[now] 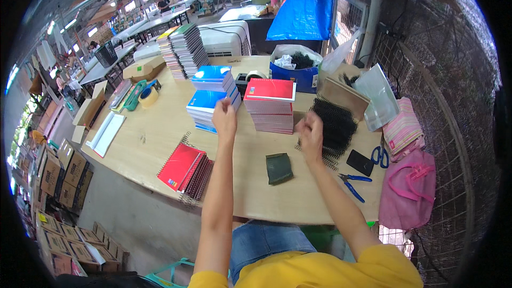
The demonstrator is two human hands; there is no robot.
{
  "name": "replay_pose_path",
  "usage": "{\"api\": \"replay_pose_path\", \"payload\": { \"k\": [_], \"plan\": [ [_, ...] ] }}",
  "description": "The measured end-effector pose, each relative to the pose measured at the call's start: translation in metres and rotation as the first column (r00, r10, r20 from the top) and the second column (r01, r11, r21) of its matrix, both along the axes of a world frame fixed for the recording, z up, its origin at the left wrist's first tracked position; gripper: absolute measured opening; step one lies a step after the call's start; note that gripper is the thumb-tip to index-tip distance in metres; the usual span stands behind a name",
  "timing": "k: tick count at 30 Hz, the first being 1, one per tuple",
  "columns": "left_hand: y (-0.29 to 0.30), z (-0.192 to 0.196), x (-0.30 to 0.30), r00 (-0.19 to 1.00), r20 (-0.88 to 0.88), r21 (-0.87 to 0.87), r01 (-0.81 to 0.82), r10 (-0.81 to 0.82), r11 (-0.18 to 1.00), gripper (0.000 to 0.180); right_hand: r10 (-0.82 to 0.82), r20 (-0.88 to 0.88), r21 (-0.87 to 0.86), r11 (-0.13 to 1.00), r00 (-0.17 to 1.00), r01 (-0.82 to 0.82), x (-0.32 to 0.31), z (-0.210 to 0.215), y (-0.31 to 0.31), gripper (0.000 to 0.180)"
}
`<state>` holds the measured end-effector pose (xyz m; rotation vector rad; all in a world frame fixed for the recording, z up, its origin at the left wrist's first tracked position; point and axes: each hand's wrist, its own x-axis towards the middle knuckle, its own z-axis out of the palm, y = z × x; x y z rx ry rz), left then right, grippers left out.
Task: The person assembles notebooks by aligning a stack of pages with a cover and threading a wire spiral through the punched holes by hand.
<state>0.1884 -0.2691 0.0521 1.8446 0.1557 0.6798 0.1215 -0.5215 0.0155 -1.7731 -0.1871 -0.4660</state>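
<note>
My left hand [225, 119] is raised in front of the blue notebooks [205, 101], its fingers curled together; what they pinch, if anything, is too small to see. Beside the heap of black spiral binding coils [335, 125] is my right hand [311, 132], fingers bent inward and slightly blurred, their contents unclear. A stack of red notebooks [271, 89] stands between the hands, without coils on the side I see. Left of my left forearm lies a pile of red spiral notebooks [182, 167] with coils sticking out. A dark green flat piece [279, 169] rests between my forearms.
Blue-handled pliers [353, 185], a black phone [360, 162] and scissors [380, 157] lie at right, near a pink bag [408, 189]. Behind are a blue box [294, 72] and a tall notebook stack [184, 50]. Tape [148, 97] sits at left.
</note>
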Motion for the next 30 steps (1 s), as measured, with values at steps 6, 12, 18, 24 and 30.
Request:
{"api": "replay_pose_path", "payload": {
  "k": [6,12,18,24,30],
  "plan": [
    [-0.016,0.097,0.056,0.891,-0.453,0.478,0.259,-0.017,0.839,0.072,0.149,0.038,-0.854,0.519,0.988,-0.046,-0.120,-0.013,0.046,0.045],
    [0.009,0.098,0.075,0.897,-0.441,0.394,0.205,-0.011,0.896,0.074,-0.070,-0.066,-0.882,0.471,0.995,-0.026,-0.177,-0.003,-0.067,0.043],
    [0.031,0.082,0.071,0.923,-0.381,0.387,0.207,-0.048,0.899,0.102,-0.078,0.030,-0.851,0.521,0.996,0.066,-0.170,0.026,-0.059,0.063],
    [0.031,0.113,0.069,0.760,-0.636,0.221,0.344,-0.133,0.913,0.090,-0.025,-0.115,-0.251,0.968,0.993,-0.005,-0.030,0.063,-0.007,0.056],
    [0.040,0.103,0.049,0.970,-0.244,0.531,0.113,0.024,0.840,0.058,-0.176,0.148,-0.289,0.933,0.973,0.213,-0.001,0.093,0.016,0.062]
  ]
}}
